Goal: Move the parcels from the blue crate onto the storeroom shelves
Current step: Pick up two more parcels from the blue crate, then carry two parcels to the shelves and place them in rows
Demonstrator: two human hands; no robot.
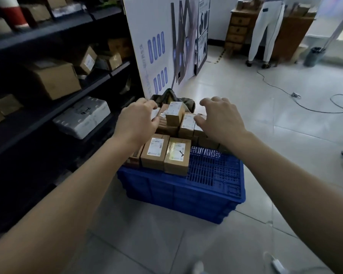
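Observation:
A blue crate (178, 191) stands upside down on the tiled floor, with several small brown labelled parcels (162, 153) stacked on its perforated top. One parcel (175, 112) stands upright at the top of the pile. My left hand (139, 120) rests on the left side of the pile, its fingers curled on a labelled parcel there. My right hand (219, 117) hovers over the right side with fingers spread, the thumb close to a parcel (188, 123). Dark storeroom shelves (53, 107) run along the left.
The shelves hold cardboard boxes (55, 78) and a white foam box (83, 117). A white printed board (166, 42) stands behind the crate, with a dark bag (170, 96) at its foot. Cables (297, 97) trail over the floor at right. A person's legs (265, 30) stand by wooden drawers far back.

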